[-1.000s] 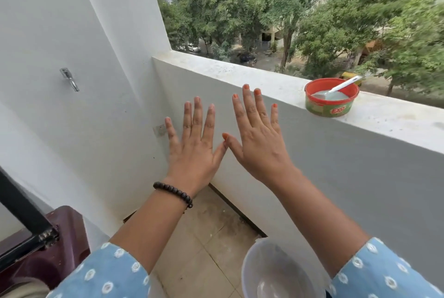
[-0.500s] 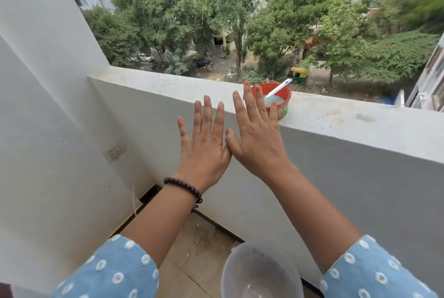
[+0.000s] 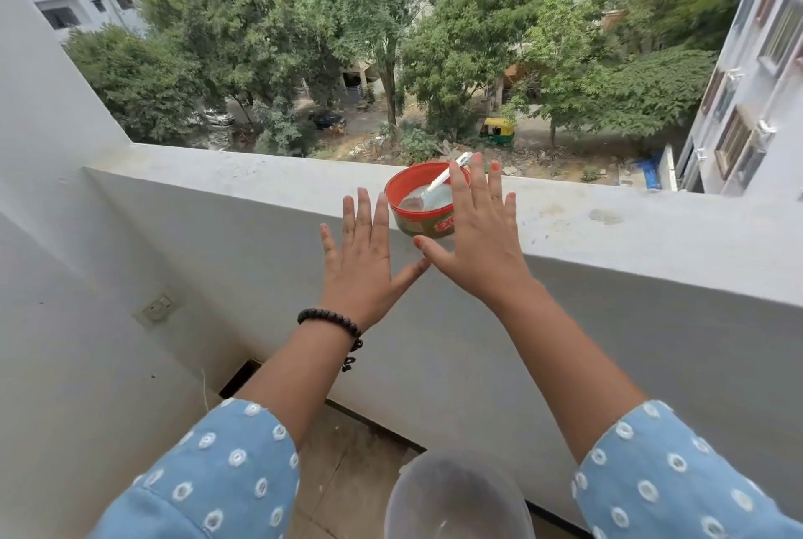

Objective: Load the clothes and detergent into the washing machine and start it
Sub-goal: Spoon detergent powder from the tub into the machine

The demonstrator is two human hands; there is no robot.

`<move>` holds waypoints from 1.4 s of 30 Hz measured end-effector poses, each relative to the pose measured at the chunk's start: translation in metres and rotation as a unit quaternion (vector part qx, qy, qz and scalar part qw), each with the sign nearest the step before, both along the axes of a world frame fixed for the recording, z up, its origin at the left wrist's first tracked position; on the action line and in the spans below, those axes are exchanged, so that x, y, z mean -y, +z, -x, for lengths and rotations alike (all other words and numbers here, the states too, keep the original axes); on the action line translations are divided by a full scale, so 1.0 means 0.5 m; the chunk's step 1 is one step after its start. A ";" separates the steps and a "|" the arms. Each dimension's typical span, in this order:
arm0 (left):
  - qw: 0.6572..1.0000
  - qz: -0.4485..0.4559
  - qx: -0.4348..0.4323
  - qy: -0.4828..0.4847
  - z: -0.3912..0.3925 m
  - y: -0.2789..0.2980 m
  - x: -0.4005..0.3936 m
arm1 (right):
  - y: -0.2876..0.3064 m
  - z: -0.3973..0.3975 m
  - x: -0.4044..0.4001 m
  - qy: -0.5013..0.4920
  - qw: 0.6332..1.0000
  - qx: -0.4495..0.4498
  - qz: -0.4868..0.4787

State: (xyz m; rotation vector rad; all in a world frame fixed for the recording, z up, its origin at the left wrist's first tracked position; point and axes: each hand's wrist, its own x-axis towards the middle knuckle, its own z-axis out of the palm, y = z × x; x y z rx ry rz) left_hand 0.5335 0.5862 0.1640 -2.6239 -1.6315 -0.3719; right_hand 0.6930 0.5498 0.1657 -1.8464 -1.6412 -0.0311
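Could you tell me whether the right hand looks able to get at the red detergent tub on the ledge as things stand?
Probably yes. The right hand is open, fingers spread, right in front of the detergent tub on the ledge, with nothing between them. The spoon leaning inside leaves the tub's side free.

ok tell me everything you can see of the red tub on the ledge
The tub is a low round container with a red rim and a greenish side bearing a red label, looking like plastic. It stands upright and lidless on the grey ledge, holding pale powder. A white spoon lies in it, handle leaning over the far rim. The right hand covers its right side in view; contact can't be told.
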 end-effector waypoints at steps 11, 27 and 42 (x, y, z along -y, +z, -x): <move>0.990 0.102 0.094 -0.035 -0.017 0.000 -0.060 | -0.003 -0.007 -0.073 0.043 0.987 -0.152 -0.034; 0.907 0.259 0.315 -0.100 0.071 0.013 0.006 | -0.007 0.031 -0.048 0.122 0.960 -0.230 -0.103; 0.601 0.248 0.719 0.246 0.407 -0.061 0.278 | -0.055 0.327 0.089 0.376 0.878 -0.295 0.007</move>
